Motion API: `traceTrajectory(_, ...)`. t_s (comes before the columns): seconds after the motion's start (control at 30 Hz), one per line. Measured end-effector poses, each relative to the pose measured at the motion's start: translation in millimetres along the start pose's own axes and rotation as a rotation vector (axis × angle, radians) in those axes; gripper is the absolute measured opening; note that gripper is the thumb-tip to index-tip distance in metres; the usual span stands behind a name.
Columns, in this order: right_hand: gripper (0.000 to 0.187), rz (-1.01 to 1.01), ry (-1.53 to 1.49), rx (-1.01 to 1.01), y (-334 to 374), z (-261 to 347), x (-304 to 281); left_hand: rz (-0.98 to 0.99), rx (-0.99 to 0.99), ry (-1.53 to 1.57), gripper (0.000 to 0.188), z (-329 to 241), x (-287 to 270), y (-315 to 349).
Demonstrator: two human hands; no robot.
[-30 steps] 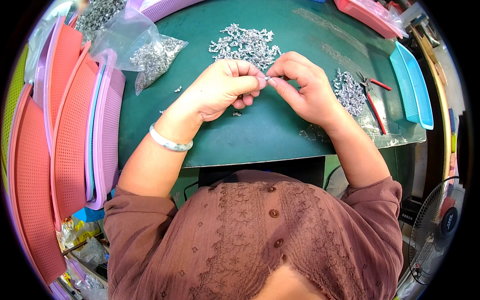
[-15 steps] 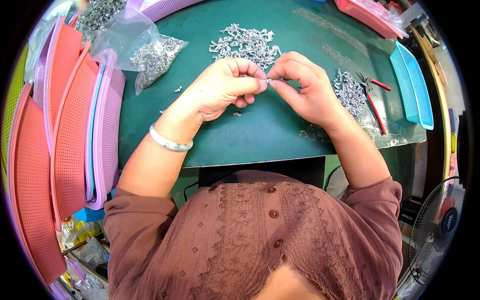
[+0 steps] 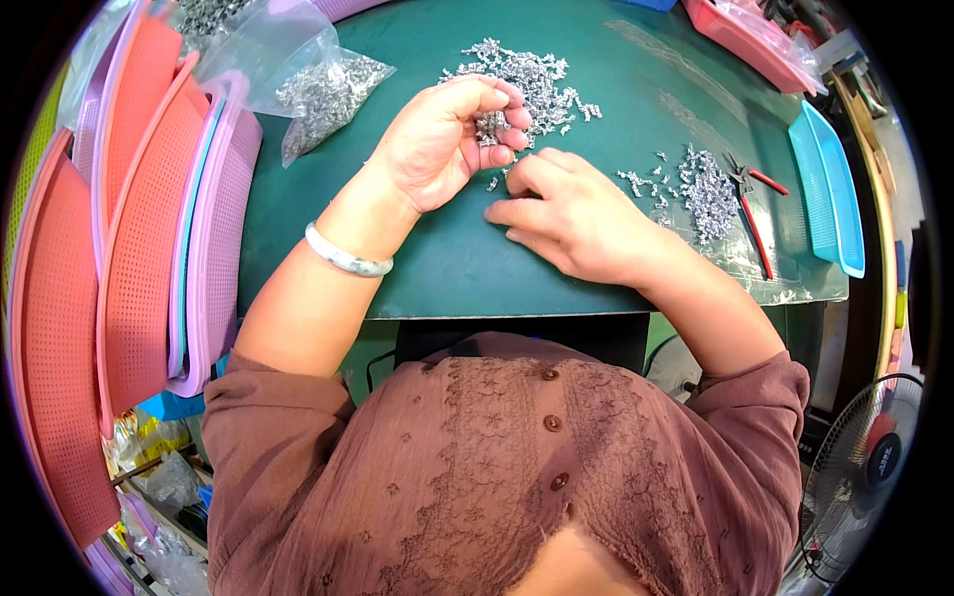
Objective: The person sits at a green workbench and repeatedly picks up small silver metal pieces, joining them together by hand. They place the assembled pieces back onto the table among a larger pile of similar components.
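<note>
My left hand (image 3: 442,144) is turned palm inward over the near edge of a large pile of small silvery metal parts (image 3: 537,84). Its curled fingers cup several of the same metal parts (image 3: 490,126). Just to the right and lower, my right hand (image 3: 586,214) is palm down over the green tabletop, thumb and index finger apart. A loose metal part (image 3: 493,184) lies by its fingertips, partly hidden. On the right is a second, smaller pile of metal parts (image 3: 711,199), with several strays on its left side. Red-handled pliers (image 3: 750,214) lie beside that pile.
A clear plastic bag of metal parts (image 3: 333,99) rests at the table's back left. Stacked pink, purple and green perforated baskets (image 3: 60,338) crowd the left side. A blue basket (image 3: 830,189) stands at the right edge, a pink one (image 3: 750,45) behind. A fan (image 3: 865,467) is lower right.
Both hands were pinching one small part together; now they are apart. My left hand has turned and lifted, my right hand lowered. Loose parts now lie left of the right pile.
</note>
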State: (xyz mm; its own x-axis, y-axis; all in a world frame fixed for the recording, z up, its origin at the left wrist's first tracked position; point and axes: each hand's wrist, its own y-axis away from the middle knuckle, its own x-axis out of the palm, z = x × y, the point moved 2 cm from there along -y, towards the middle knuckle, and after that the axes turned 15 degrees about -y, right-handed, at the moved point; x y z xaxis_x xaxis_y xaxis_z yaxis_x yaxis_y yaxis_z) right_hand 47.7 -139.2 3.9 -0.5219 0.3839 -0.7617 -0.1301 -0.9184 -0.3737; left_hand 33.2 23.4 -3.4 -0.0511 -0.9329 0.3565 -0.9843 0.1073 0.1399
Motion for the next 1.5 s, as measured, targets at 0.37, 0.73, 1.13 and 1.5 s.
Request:
traceTrajectory(0.37, 0.011, -0.076, -0.152, 0.096, 6, -9, -12, -0.1, -0.074, -0.201, 0.008, 0, 5, 3)
traceTrajectory(0.73, 0.006, -0.133, -0.14, 0.066, 3, -11, -6, -0.073, -0.113, -0.26, 0.01, 1, 8, 3)
traceTrajectory(1.13, 0.007, -0.427, -0.122, 0.132, 10, -18, -34, 0.115, -0.19, -0.537, 0.012, 2, 19, 8)
traceTrajectory(1.5, 0.009, -0.404, -0.435, 0.285, 14, -26, -33, 0.117, -0.18, -0.477, 0.014, 2, 19, 8)
